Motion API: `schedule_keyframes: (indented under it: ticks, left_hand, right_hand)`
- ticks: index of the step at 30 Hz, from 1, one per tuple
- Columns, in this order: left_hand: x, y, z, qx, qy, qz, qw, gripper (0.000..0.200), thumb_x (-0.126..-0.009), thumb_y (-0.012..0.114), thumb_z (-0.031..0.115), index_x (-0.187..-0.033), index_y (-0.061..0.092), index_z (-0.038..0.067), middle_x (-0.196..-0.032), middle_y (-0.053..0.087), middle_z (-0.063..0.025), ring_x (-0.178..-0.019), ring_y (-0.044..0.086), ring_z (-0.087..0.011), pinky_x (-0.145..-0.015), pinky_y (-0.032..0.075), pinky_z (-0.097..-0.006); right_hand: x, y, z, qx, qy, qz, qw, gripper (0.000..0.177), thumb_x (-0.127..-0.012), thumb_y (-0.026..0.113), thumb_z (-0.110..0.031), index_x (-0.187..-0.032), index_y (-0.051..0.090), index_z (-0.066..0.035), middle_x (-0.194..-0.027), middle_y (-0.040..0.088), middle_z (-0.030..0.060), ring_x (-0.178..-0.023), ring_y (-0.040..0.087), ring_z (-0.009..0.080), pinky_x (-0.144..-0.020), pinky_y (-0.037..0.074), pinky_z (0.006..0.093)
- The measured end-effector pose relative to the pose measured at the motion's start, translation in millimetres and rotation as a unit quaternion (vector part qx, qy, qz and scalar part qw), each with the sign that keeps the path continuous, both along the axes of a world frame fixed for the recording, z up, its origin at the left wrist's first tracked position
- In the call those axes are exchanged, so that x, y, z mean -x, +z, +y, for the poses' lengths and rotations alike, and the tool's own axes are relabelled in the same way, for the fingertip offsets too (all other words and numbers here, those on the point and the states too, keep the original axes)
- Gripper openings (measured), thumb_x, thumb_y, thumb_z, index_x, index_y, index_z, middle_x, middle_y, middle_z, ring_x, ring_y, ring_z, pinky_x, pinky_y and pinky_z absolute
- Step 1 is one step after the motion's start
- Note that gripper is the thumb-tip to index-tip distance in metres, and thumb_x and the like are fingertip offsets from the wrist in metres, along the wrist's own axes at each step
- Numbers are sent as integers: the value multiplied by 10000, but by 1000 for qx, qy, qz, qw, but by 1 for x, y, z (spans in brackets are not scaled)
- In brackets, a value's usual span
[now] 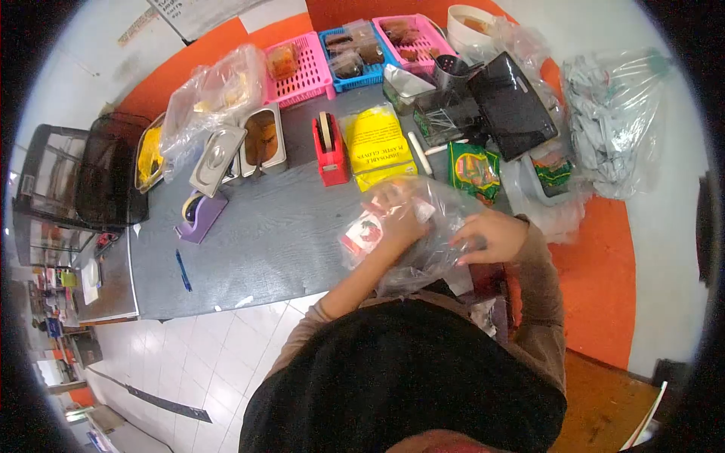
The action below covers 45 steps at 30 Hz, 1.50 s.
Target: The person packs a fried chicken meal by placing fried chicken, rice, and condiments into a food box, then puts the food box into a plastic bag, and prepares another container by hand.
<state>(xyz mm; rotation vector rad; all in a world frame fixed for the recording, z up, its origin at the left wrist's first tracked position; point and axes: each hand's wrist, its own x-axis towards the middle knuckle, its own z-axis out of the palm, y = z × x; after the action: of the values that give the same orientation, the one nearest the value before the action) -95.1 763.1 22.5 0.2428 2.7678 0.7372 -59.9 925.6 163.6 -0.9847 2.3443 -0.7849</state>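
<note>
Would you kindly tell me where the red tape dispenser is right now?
In the head view, the red tape dispenser sits slightly left of centre on the table, beside the yellow glove packet's left edge.

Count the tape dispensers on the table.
2: a red dispenser just left of the yellow glove packet, and a purple dispenser near the blue pen. More could be hidden.

The clear bag (pixel 447 208) partly obscures the left hand (pixel 402 213); the wall board (pixel 200 15) is cropped.
</note>
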Motion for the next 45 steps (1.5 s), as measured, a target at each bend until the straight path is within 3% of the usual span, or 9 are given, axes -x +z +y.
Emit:
schedule_keyframes:
  ticks: [4,10,14,18,21,30,36,42,45]
  left_hand:
    - [-14,8,-3,46,-1,111,993,936,-535,627,550,-1222,257,32,-1272,157,-270,-1174,39,-467,-926,21,-569]
    - [-37,138,-105,52,-373,-318,870,660,-754,414,526,-1218,316,66,-1041,491,-215,-960,476,-341,-795,386,-382]
    - [-48,217,-143,15,-458,-234,857,318,-731,546,335,-886,526,59,-777,557,-122,-726,547,-287,-651,415,-373]
    - [-50,239,-125,6,-305,231,924,254,-629,596,89,-856,487,58,-784,527,-107,-725,541,-271,-652,422,-346]
    - [-8,219,-91,-115,-224,530,810,341,-609,587,-16,-923,472,50,-845,516,-117,-760,527,-268,-680,426,-304]
    - [45,153,-60,-348,-5,360,866,177,-667,618,60,-808,518,25,-666,537,-100,-634,545,-188,-556,427,-302]
    - [-48,69,25,-221,-349,322,852,230,-615,596,45,-834,535,82,-801,533,-66,-767,522,-233,-750,373,-403]
    - [-8,66,-70,-203,-53,283,936,912,-429,775,264,-1175,306,32,-1134,374,-175,-1027,387,-331,-872,291,-401]
    - [-7,5,-76,-69,-36,148,986,1021,-440,744,386,-1247,210,61,-1234,288,-183,-1125,286,-360,-909,252,-419]
  right_hand:
    - [11,9,-16,217,-15,20,976,227,-706,605,-134,-907,578,-31,-745,570,77,-684,548,180,-660,426,272]
    - [73,18,-14,476,-244,-107,838,157,-742,561,-71,-885,553,-6,-739,550,14,-620,478,57,-563,391,176]
    - [109,18,-18,430,-244,-49,868,289,-752,563,-102,-1015,466,-28,-727,513,6,-571,413,37,-496,323,154]
    - [101,44,-51,466,-165,51,868,420,-775,514,-90,-1143,312,-84,-739,550,18,-633,484,62,-570,384,183]
    - [84,49,-76,447,-124,92,881,428,-785,490,-79,-1166,295,-79,-772,542,31,-667,485,66,-614,400,202]
    - [41,-25,-58,331,-242,338,847,826,-665,642,-293,-1253,150,14,-1275,247,157,-1072,397,224,-922,284,335]
    - [91,-195,-100,438,-112,-49,891,633,-726,574,-286,-1216,264,-33,-1206,320,110,-1062,390,230,-898,297,342]
    - [56,-265,-93,527,95,-448,716,453,-753,544,-208,-1146,376,-58,-1085,455,100,-978,467,216,-803,420,339]
    - [53,-159,-122,634,-414,-384,529,350,-768,524,-138,-1096,425,-66,-1044,489,69,-913,511,209,-767,441,336]
